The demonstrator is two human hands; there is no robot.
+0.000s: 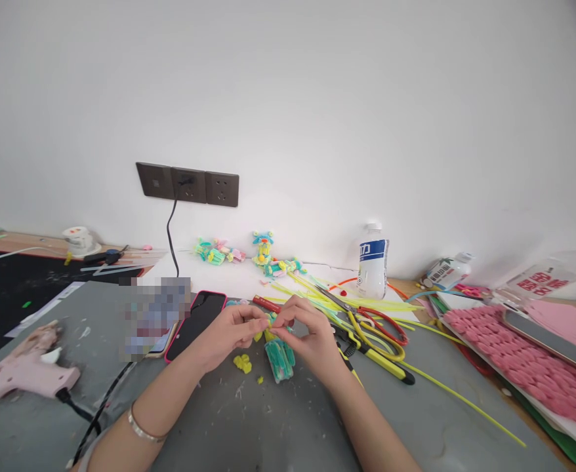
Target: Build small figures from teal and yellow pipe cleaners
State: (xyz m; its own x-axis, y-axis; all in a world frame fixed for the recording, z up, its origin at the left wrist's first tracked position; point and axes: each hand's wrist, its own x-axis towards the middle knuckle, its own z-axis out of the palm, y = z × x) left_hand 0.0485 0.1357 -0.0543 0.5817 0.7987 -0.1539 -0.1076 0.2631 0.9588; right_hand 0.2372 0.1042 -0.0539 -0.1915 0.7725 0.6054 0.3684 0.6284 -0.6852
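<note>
My left hand and my right hand meet over the grey mat, fingertips pinched together on a small yellow fuzzy piece. Fingers cover most of it, so its shape is hard to make out. Just under my right fingers lies a teal fuzzy bundle, apparently of pipe cleaner. A curled yellow fuzzy piece rests below my left hand, with a tiny yellow scrap beside it. Behind my hands is a red-handled tool, partly hidden.
Scissors, yellow-black pliers and yellow pipe cleaners lie right. A pink glue gun and phone are left. Fuzzy figures and a white bottle stand by the wall. Pink braided material sits far right.
</note>
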